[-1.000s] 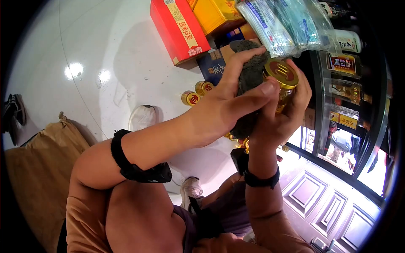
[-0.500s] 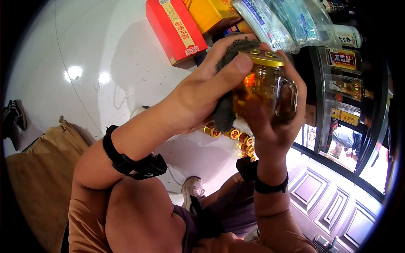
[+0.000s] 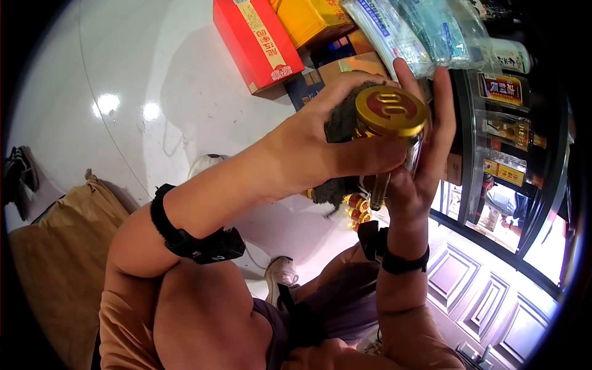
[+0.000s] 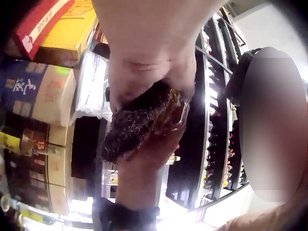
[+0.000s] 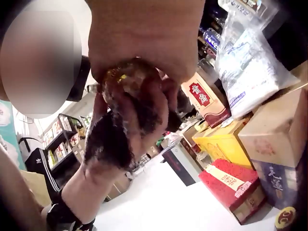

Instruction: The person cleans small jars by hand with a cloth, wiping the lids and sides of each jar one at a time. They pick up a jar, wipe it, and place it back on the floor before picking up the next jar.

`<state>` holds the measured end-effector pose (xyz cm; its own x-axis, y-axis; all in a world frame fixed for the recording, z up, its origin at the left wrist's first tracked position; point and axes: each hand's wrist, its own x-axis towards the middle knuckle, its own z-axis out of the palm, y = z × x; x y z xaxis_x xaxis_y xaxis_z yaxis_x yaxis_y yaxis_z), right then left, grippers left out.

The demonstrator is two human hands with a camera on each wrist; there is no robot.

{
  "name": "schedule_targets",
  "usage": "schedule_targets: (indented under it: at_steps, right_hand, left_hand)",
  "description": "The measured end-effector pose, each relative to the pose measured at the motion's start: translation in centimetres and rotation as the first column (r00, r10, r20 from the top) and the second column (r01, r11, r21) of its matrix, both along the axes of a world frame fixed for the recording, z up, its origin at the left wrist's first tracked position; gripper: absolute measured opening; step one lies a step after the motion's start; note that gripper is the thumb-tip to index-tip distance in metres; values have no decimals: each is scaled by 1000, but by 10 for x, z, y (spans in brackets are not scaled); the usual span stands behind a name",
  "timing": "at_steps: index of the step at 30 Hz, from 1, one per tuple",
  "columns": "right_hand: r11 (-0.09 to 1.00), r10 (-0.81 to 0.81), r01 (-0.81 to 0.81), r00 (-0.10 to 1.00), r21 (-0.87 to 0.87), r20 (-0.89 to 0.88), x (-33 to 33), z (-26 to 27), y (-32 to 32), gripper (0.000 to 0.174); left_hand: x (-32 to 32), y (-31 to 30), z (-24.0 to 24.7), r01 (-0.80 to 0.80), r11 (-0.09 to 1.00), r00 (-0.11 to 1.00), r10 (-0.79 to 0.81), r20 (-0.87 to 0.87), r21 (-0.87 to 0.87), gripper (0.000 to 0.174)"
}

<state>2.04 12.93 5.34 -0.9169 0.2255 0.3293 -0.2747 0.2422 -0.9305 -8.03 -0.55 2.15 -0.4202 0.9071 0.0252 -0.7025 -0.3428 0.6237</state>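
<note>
A mug-shaped glass jar with a side handle and a gold lid, red on top, is between the two hands. My left hand grips it through a dark, shaggy cloth, its thumb lying across the glass just below the lid. On the jar's other side, my right hand has two fingers stretched straight up and its thumb low by the glass. In the left wrist view the cloth bunches under the left palm. The right wrist view has the jar right under the right palm.
Several similar gold-lidded jars stand on the floor below the hands. Behind are a red box, a yellow box and plastic-wrapped packs. Bottle shelves rise at the right. A brown bag lies at left.
The jar tipped sideways to show its body and handle, then turned back lid-up. The right fingers were curled round it and are now straightened. The left hand keeps the cloth against it.
</note>
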Motion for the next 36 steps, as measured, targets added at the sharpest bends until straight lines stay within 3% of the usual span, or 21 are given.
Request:
schedule_targets:
  at_steps: [2,4,6,8,10,14,16,19,20,22,23,26,27,28,29,30,31,32,33,35,36]
  right_hand:
    - [968,6,-27,996,250,87,-3,-1,3,78]
    - [983,-35,17,995,184,94,0,3,-8,75]
    - [831,-227,140,969,539,98,1,3,-13,77]
    - [808,-294,222,955,546,46,-1,-2,-20,78]
    - [696,-382,296,924,655,-12,-2,-3,-22,79]
    - [656,-381,299,924,693,-38,-3,0,-21,79]
    - [664,-273,192,962,723,-4,-5,6,-15,83]
    - [671,-203,71,975,738,91,-3,13,-11,88]
    - [673,-202,68,975,736,94,-1,8,-12,88]
    - [851,-145,133,989,508,-16,6,-6,-15,84]
    - [825,-146,154,988,544,-57,10,-4,-18,75]
    - [816,-86,48,996,576,39,12,10,-21,70]
    - [816,-87,45,995,576,45,15,12,-20,70]
    - [881,-49,-7,993,474,105,16,15,-18,67]
    - [930,-6,-51,988,363,154,16,17,-17,65]
    - [930,-11,-45,989,364,150,18,22,-19,65]
    - [972,-38,112,944,-209,327,21,28,-22,63]
    - [663,43,334,877,-670,479,24,32,-26,61]
    - [660,38,340,876,-670,482,23,35,-28,61]
    - [853,-83,370,793,-369,604,16,39,-31,61]
    - [912,-156,360,751,-198,642,12,40,-31,61]
  left_hand:
    - [-5,-1,-3,36,999,999,-36,-2,11,73]
    - [-6,-1,-8,43,998,999,-44,32,41,80]
    - [-1,2,-9,-4,1000,1000,3,-25,-16,78]
    - [3,5,-12,-52,996,996,47,-76,-72,77]
    - [4,8,-17,-94,990,972,69,-222,-102,75]
    - [-3,2,-17,-55,986,966,13,-259,-157,75]
    - [-5,0,-18,-163,985,922,135,-364,-48,71]
    - [-23,-9,-8,-269,962,918,240,-316,-51,66]
    - [-30,-7,-12,-306,947,883,320,-344,94,61]
    - [-36,-10,-2,-275,960,747,249,-616,54,55]
    - [-33,-5,-8,-186,967,619,252,-744,173,50]
    - [-28,-8,-7,-253,957,562,264,-784,141,41]
    - [-25,-12,-3,-198,977,648,187,-739,73,39]
    - [-21,-7,-5,-199,977,650,187,-737,72,39]
    - [-16,2,-9,-172,952,694,300,-654,255,38]
    - [-14,7,-11,-151,890,739,390,-550,430,38]
    - [-21,0,-2,-199,877,575,466,-672,438,37]
    - [-23,0,-1,-193,880,582,459,-671,435,37]
    - [-27,2,-1,-167,870,574,469,-672,464,37]
    - [-28,2,-6,-147,856,563,484,-670,495,36]
    - [-27,1,-13,-129,893,597,416,-685,430,36]
